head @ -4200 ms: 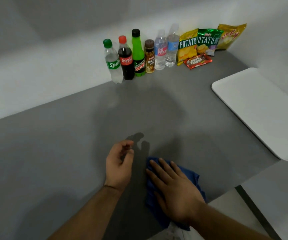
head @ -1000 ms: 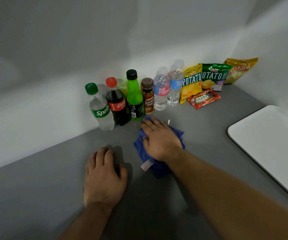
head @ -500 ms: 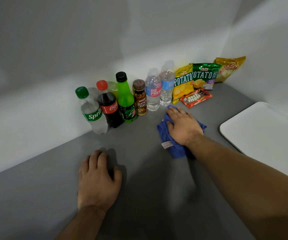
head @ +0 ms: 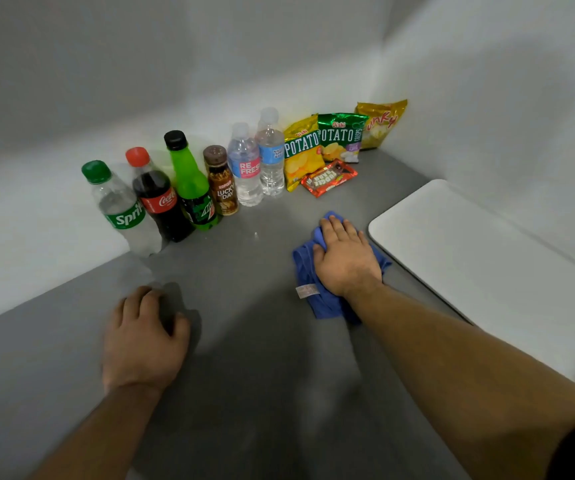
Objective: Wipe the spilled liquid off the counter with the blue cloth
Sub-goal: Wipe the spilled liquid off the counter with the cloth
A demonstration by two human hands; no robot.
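The blue cloth lies crumpled on the grey counter, a white tag showing at its left edge. My right hand presses flat on top of it, fingers pointing toward the back wall, close to the white board's edge. My left hand rests palm down on the bare counter to the left, fingers loosely curled, holding nothing. A tiny glint of liquid shows on the counter in front of the bottles; a faint damp sheen runs below the cloth.
Several bottles line the back wall: Sprite, Coca-Cola, a green bottle, a brown drink, two water bottles. Chip bags and a red candy pack fill the corner. A white board lies on the right.
My right hand has slid the cloth rightward, from in front of the bottles to beside the white board. My left hand stays planted on the counter.
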